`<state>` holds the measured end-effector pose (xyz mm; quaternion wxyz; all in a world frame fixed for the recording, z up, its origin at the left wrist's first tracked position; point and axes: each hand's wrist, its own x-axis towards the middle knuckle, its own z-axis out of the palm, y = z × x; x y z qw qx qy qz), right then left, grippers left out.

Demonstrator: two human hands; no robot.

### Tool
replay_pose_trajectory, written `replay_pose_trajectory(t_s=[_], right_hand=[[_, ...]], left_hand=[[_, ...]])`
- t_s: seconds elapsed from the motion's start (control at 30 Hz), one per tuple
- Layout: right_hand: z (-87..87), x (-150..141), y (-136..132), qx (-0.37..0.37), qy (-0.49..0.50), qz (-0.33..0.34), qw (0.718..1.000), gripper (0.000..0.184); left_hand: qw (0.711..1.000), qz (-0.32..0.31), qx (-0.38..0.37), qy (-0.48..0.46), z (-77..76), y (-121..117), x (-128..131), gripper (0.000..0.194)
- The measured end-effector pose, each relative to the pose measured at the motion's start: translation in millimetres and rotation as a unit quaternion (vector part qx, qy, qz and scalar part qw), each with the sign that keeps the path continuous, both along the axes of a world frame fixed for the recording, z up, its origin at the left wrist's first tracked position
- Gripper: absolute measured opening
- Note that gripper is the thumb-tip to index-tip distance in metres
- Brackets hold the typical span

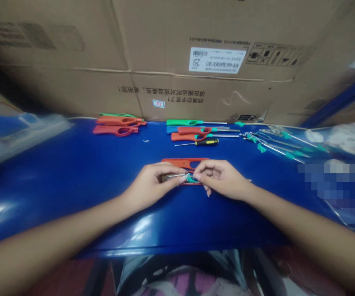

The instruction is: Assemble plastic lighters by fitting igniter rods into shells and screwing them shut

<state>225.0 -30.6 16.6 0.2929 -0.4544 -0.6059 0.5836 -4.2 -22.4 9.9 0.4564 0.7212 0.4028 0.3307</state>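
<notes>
Clear plastic showed in the left hand (152,179), its thumb and fingers pinching a tank (170,177). A teal piece (191,178) sat between both hands' fingertips. The right hand (223,176) had thumb and forefinger pressed together beside it; whatever they gripped was too small to tell. Just beyond the fingers lay an orange shell (175,162); farther off, a screwdriver (207,142) and lighters (182,137).
</notes>
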Motion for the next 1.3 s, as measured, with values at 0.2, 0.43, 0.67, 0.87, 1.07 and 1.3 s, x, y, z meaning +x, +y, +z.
replay_pose_trajectory(t_s=[0.2,0.43,0.67,0.87,1.07,1.3], right_hand=[[-0.8,-0.1,0.1,0.002,-0.001,0.001,1.0,0.038],[-0.7,0.2,0.0,0.002,0.0,0.0,1.0,0.037],[-2.9,-0.4,0.3,0.001,0.001,-0.003,1.0,0.038],[-2.0,-0.5,-0.3,0.004,0.001,-0.001,1.0,0.038],[-3.3,-1.2,0.5,0.005,0.0,0.0,1.0,0.039],[-4.7,-0.8,0.5,0.012,0.006,-0.004,1.0,0.037]], left_hand=[[1.0,0.0,0.005,-0.003,-1.3,-0.5,-0.2,0.021],[1.0,0.002,-0.003,-0.004,-2.4,-0.3,0.1,0.021],[1.0,-0.002,0.005,-0.003,-1.9,-0.6,1.3,0.019],[1.0,0.004,0.018,0.006,-1.3,-1.1,1.1,0.019],[0.999,0.003,0.031,0.016,-2.2,-0.8,0.6,0.019],[0.999,0.013,0.03,0.006,-3.7,-0.8,1.1,0.018]])
